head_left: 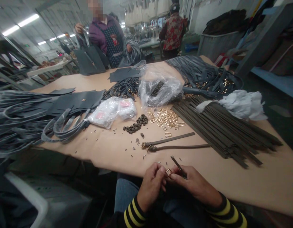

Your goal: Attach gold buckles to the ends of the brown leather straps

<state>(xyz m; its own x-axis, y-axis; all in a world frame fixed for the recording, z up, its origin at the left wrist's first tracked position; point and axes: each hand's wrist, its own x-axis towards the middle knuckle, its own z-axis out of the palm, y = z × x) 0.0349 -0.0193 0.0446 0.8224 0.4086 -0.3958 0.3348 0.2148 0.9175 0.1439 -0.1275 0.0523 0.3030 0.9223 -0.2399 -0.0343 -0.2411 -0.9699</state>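
Observation:
Over the table's near edge, my left hand and my right hand meet. Between their fingertips is a small gold buckle. A dark olive strap sticks up from my right hand, pinched by thumb and fingers. My left fingers are closed at the buckle's left side. Just beyond lie two straps with buckles fitted, a flat strap and a curved strap. A pile of loose gold buckles and a heap of small dark loops lie farther back.
A thick stack of olive straps covers the right side. Clear plastic bags and dark bag panels lie across the table. Across it a person in an apron holds a dark bag. Another person stands behind.

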